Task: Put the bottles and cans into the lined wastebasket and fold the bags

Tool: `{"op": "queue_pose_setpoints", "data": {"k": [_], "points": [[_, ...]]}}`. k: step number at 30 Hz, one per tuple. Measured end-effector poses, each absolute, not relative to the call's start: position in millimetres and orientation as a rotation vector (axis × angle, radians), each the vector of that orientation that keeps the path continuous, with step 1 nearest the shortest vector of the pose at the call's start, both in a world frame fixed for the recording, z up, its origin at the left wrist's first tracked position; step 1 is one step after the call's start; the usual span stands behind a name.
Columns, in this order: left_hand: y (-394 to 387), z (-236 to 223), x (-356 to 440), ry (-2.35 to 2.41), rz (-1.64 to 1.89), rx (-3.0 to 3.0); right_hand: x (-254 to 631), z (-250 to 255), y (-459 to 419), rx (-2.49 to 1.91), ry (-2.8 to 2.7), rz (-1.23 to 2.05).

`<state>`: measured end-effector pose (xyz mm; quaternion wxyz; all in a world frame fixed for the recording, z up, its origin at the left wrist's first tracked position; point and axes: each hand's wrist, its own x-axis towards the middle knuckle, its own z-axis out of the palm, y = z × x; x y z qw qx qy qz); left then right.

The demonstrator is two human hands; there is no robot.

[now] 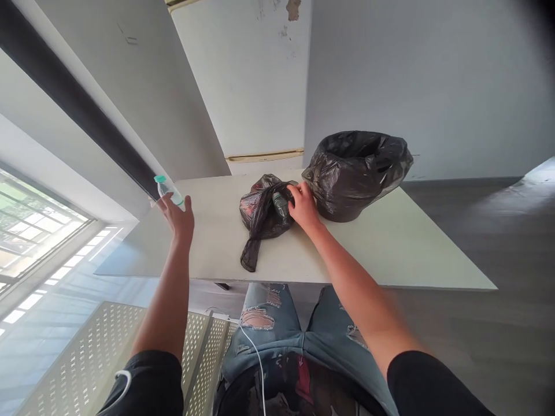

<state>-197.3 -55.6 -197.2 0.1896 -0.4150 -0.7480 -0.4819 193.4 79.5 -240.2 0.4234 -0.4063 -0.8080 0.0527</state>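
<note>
My left hand [177, 218] is raised over the left end of the white table, its fingers curled round a small clear plastic bottle [167, 189] with a green cap. The bottle leans in the grip, and part of it is hidden by the fingers. Over the middle of the table, my right hand [303, 205] pinches the edge of a small black plastic bag [262, 222]. Inside the bag's mouth another clear bottle [281, 205] shows beside the fingertips. Something reddish shows through the thin plastic on its left; one handle lies limp toward me.
A bin lined with a black bag [347, 185] stands right of my right hand on the white table [217, 248]. Behind is a white fridge [260, 86]. A barred window [34, 225] is at left; a perforated light panel [95, 358] lies below. A white cable [255, 346] crosses my lap.
</note>
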Motion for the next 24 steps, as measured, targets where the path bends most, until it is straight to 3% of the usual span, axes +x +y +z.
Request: {"op": "queue_pose_setpoints", "data": {"k": [4, 7, 11, 16, 24], "points": [[-64, -183, -109, -1.903, -1.271, -1.336, 197, -237, 77, -1.062, -1.999, 0.098], [-63, -181, -85, -1.962, -1.257, -1.265, 197, -235, 76, -0.992, -2.039, 0.083], [-37, -184, -132, -2.244, -1.143, -0.938, 194, -234, 73, -0.838, -2.181, 0.032], [-1, -204, -206, -2.760, -0.869, -1.334, 192, -235, 73, -0.783, -2.245, 0.045], [-9, -254, -227, -2.672, -1.285, -1.096, 196, -234, 72, -0.553, -2.332, 0.049]]}}
